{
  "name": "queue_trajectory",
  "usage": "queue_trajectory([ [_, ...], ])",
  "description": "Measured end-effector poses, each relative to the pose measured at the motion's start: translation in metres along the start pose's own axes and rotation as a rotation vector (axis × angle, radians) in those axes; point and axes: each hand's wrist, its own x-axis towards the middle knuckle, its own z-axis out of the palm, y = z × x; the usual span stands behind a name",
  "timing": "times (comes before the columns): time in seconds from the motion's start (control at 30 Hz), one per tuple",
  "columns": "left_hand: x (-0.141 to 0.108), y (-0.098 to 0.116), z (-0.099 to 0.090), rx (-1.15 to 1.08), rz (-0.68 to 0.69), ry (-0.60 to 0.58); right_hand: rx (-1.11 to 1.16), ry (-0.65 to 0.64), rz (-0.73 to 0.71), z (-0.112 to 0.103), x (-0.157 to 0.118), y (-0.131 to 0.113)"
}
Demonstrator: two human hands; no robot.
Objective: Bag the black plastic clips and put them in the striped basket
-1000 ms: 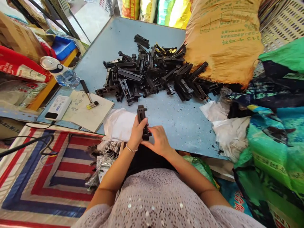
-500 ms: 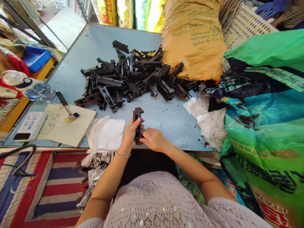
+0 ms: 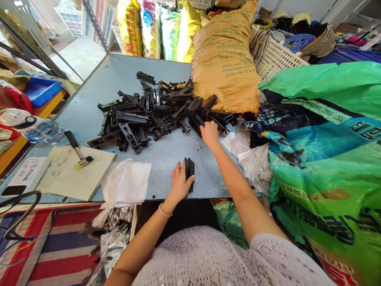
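Note:
At the table's near edge, my left hand (image 3: 180, 183) is closed around a narrow black plastic part (image 3: 189, 169), its fingers on the left side and the thumb on the right. Farther forward, my right hand (image 3: 210, 136) is at the near right edge of a heap of similar black parts (image 3: 131, 115). Its fingers are bent and closed on a long black part (image 3: 195, 124); the fingertips are partly hidden. The heaped parts are long and slotted, lying in all directions.
An orange woven sack (image 3: 226, 67) stands behind the heap. Green and blue sacking (image 3: 321, 159) crowds the right. At left are a brush (image 3: 80, 157) on a notepad (image 3: 86, 178), a white box (image 3: 28, 174), a water bottle (image 3: 44, 129) and white plastic sheets (image 3: 126, 180).
My right hand has left the part held in my left hand and reached forward to the heap. My left hand has lowered that part to the table, and the view has tilted up.

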Motion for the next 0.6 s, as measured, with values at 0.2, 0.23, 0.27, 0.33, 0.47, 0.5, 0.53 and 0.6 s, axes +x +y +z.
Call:
queue_trajectory([
  [0.2,0.035,0.028,-0.041,-0.518,-0.049,0.011,0.186,-0.044,-0.169,-0.004,-0.123,-0.009],
  [0.23,0.041,0.034,-0.047,-0.652,-0.098,0.028,0.166,-0.051,-0.262,-0.006,-0.147,-0.018],
  [0.27,0.045,0.041,-0.052,-0.763,-0.143,0.054,0.163,-0.1,-0.364,-0.009,-0.167,-0.026],
  [0.33,0.046,0.052,-0.063,-0.894,-0.202,0.089,0.21,-0.269,-0.556,-0.014,-0.189,-0.042],
  [0.47,0.022,0.065,-0.079,-0.903,-0.259,-0.032,0.253,-0.256,-0.576,-0.014,-0.162,-0.058],
  [0.5,0.015,0.067,-0.081,-0.893,-0.27,-0.066,0.215,-0.216,-0.561,-0.01,-0.149,-0.059],
  [0.53,0.01,0.069,-0.083,-0.882,-0.278,-0.085,0.169,-0.2,-0.554,-0.005,-0.136,-0.061],
  [0.6,0.005,0.071,-0.085,-0.862,-0.286,-0.063,0.104,-0.231,-0.536,0.004,-0.122,-0.064],
])
